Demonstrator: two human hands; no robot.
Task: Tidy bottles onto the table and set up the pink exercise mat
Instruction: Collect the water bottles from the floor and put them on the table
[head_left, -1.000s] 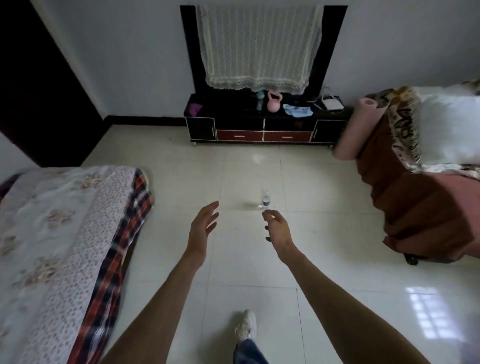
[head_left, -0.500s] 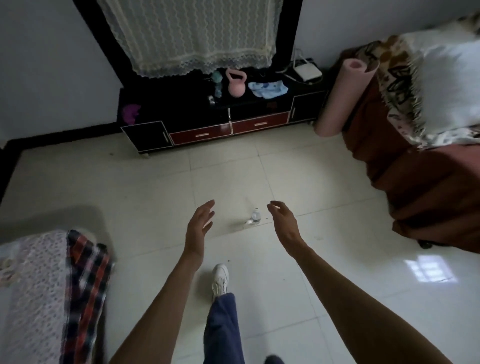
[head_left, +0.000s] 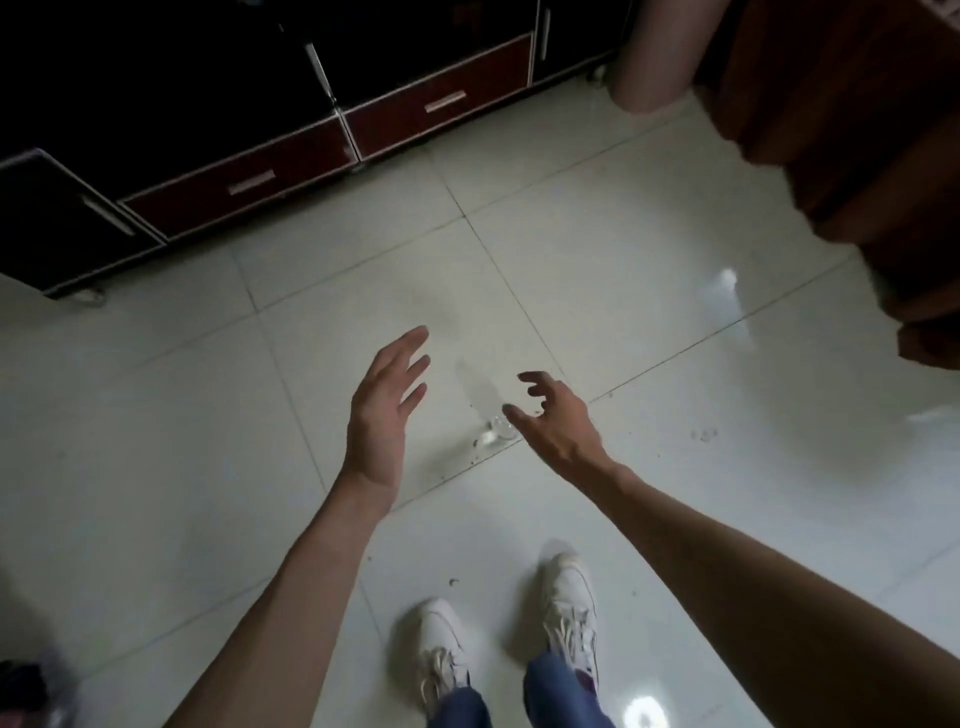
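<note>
A clear bottle (head_left: 485, 410) stands on the tiled floor (head_left: 623, 249), between both hands. The right hand (head_left: 558, 421), at its three o'clock, is spread beside it; the left hand (head_left: 384, 410), at nine o'clock, is held open. Bottle pickup seems underway; closing fingers round it is called for next.

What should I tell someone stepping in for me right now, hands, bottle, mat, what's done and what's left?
Left hand: open, empty, beside the bottle.
Right hand: open, fingers curled, just short of the clear bottle, not gripping.
Bottle: upright on the floor tiles between the hands.
Pink mat: rolled, standing by the cabinet; only its lower end shows.
Done: nothing visible yet.
Left: lift the bottle, set it on the table, unroll the mat.
</note>
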